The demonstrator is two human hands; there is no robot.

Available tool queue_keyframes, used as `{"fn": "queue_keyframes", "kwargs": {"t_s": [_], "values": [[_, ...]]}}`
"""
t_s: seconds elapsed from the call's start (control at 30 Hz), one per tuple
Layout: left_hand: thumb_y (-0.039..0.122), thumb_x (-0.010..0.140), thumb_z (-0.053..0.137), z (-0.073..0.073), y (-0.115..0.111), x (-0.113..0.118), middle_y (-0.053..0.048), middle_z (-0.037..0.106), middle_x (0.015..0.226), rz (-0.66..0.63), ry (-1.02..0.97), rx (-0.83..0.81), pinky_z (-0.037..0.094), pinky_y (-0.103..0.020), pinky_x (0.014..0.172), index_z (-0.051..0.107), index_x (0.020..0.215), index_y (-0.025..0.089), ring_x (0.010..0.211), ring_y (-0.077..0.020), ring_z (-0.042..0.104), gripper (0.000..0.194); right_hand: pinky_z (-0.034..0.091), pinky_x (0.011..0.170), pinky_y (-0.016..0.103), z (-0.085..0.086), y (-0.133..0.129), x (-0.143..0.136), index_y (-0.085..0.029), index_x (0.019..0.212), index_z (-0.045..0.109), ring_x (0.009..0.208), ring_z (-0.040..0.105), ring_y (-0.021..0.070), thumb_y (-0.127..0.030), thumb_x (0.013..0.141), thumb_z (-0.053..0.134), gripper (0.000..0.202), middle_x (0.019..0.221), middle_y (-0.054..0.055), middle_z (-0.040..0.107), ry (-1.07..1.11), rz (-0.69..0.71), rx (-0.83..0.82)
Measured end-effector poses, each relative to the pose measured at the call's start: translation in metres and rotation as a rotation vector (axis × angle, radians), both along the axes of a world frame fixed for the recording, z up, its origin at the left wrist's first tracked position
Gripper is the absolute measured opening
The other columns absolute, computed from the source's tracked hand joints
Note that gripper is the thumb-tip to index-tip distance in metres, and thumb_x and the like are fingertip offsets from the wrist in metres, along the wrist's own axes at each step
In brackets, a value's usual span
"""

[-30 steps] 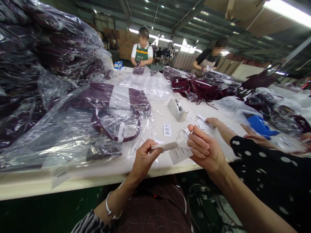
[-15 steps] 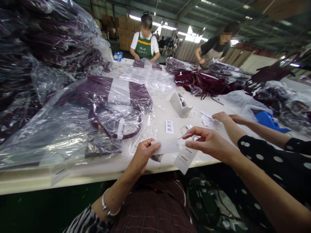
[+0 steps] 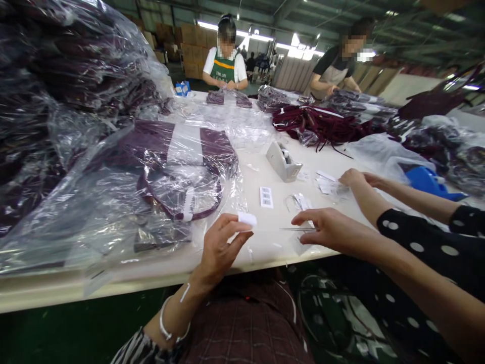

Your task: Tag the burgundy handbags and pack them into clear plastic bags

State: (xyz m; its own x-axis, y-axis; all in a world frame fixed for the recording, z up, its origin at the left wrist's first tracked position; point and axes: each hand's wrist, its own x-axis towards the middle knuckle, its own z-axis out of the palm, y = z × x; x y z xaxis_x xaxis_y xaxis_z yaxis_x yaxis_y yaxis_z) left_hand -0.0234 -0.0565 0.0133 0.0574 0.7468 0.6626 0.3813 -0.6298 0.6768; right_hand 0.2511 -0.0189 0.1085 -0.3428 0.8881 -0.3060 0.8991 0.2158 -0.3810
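Observation:
My left hand [image 3: 222, 247], with a silver bangle at its wrist, pinches a small white paper tag [image 3: 247, 219], which is bent over and seen partly edge-on. To its right, my right hand [image 3: 328, 227] is closed, with thin straight strands [image 3: 293, 229] sticking out leftward from between thumb and fingers. Whether these are strings or a thin tool I cannot tell. Just beyond that hand lie looped strings with white tags [image 3: 301, 201]. A white barcode label [image 3: 266, 197] is on the table [image 3: 261, 242] between my hands, farther back.
Left of my hands lies a plastic-wrapped burgundy bag [image 3: 185, 146], below a tall wrapped pile [image 3: 94, 60]. A tape dispenser [image 3: 284, 162] stands ahead. At right, a co-worker's hands [image 3: 356, 178] touch small papers [image 3: 328, 183], near a blue dispenser [image 3: 432, 183]. Two people work opposite.
The white tag in my left hand has turned from flat to bent over. My right hand has moved right, away from it, and the printed tag hanging below it no longer shows clearly.

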Motion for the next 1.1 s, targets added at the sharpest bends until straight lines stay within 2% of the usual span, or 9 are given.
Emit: {"fn": "queue_keyframes", "kwargs": {"t_s": [0.07, 0.17, 0.3, 0.47, 0.67, 0.8, 0.9, 1.0, 1.1], "values": [[0.015, 0.087, 0.066, 0.003, -0.004, -0.006, -0.003, 0.066, 0.084, 0.033, 0.187, 0.321, 0.047, -0.026, 0.073, 0.07, 0.097, 0.02, 0.08, -0.0139, 0.059, 0.012, 0.047, 0.071, 0.029, -0.005, 0.0, -0.001, -0.023, 0.09, 0.076, 0.073, 0.065, 0.0185, -0.03, 0.077, 0.067, 0.017, 0.08, 0.002, 0.072, 0.039, -0.005, 0.101], [0.009, 0.087, 0.064, 0.013, -0.009, -0.014, -0.005, 0.067, 0.087, 0.017, 0.353, 0.499, 0.048, -0.03, 0.08, 0.069, 0.104, 0.016, 0.087, -0.0159, 0.061, 0.019, 0.048, 0.058, 0.026, -0.011, -0.004, -0.01, -0.021, 0.086, 0.074, 0.06, 0.063, 0.0159, -0.034, 0.079, 0.062, 0.018, 0.07, 0.001, 0.069, 0.192, -0.173, 0.063], [0.01, 0.092, 0.056, 0.026, -0.011, -0.018, -0.006, 0.068, 0.088, -0.005, 0.422, 0.581, 0.048, -0.032, 0.087, 0.069, 0.102, 0.014, 0.092, -0.0164, 0.062, 0.017, 0.041, 0.04, 0.02, -0.017, -0.014, -0.029, -0.017, 0.086, 0.068, 0.045, 0.057, 0.011, -0.04, 0.075, 0.067, 0.026, 0.061, -0.001, 0.062, 0.574, -0.401, -0.301], [0.01, 0.092, 0.056, 0.026, -0.004, -0.021, -0.005, 0.07, 0.09, -0.062, 0.458, 0.647, 0.049, -0.033, 0.088, 0.069, 0.104, 0.013, 0.093, -0.0161, 0.063, 0.018, 0.047, 0.04, 0.019, -0.024, -0.023, -0.042, -0.012, 0.076, 0.063, 0.044, 0.058, 0.0104, -0.061, 0.081, 0.062, 0.049, 0.056, 0.003, 0.063, 0.964, -0.359, -0.75], [0.013, 0.095, 0.051, 0.022, -0.001, -0.02, -0.005, 0.07, 0.091, -0.117, 0.485, 0.645, 0.051, -0.032, 0.087, 0.068, 0.105, 0.013, 0.093, -0.0161, 0.063, 0.02, 0.048, 0.039, 0.019, -0.023, -0.018, -0.045, -0.013, 0.074, 0.061, 0.041, 0.057, 0.0102, -0.043, 0.075, 0.072, 0.032, 0.054, 0.002, 0.064, 1.08, -0.4, -0.804], [0.014, 0.095, 0.052, 0.012, -0.001, -0.021, -0.006, 0.069, 0.095, -0.146, 0.517, 0.59, 0.05, -0.032, 0.091, 0.065, 0.112, 0.014, 0.096, -0.0164, 0.062, 0.021, 0.048, 0.04, 0.019, -0.018, -0.014, -0.045, -0.013, 0.081, 0.064, 0.042, 0.058, 0.0098, -0.036, 0.07, 0.073, 0.027, 0.057, 0.0, 0.065, 0.933, -0.415, -0.704], [0.038, 0.091, 0.063, -0.001, -0.002, -0.03, -0.009, 0.067, 0.104, -0.136, 0.475, 0.493, 0.049, -0.035, 0.096, 0.061, 0.122, 0.014, 0.106, -0.0208, 0.06, 0.04, 0.049, 0.044, 0.02, -0.013, -0.014, -0.042, -0.014, 0.081, 0.064, 0.045, 0.058, 0.01, -0.042, 0.073, 0.07, 0.03, 0.057, 0.0, 0.064, 0.827, -0.379, -0.565], [0.061, 0.094, 0.041, -0.005, -0.004, -0.041, -0.013, 0.063, 0.118, -0.092, 0.31, 0.192, 0.049, -0.038, 0.095, 0.059, 0.128, 0.017, 0.112, -0.0233, 0.058, 0.059, 0.05, 0.047, 0.022, -0.008, -0.014, -0.039, -0.014, 0.083, 0.064, 0.048, 0.06, 0.0111, -0.047, 0.075, 0.067, 0.034, 0.059, 0.001, 0.065, 0.748, -0.321, -0.503], [0.05, 0.1, 0.031, 0.012, -0.001, -0.04, -0.01, 0.066, 0.111, -0.119, 0.147, -0.184, 0.049, -0.037, 0.089, 0.068, 0.115, 0.02, 0.103, -0.0209, 0.061, 0.05, 0.05, 0.049, 0.022, -0.004, -0.014, -0.041, -0.014, 0.083, 0.063, 0.049, 0.06, 0.0116, -0.048, 0.076, 0.066, 0.035, 0.061, 0.001, 0.065, 0.696, -0.268, -0.512]]}}
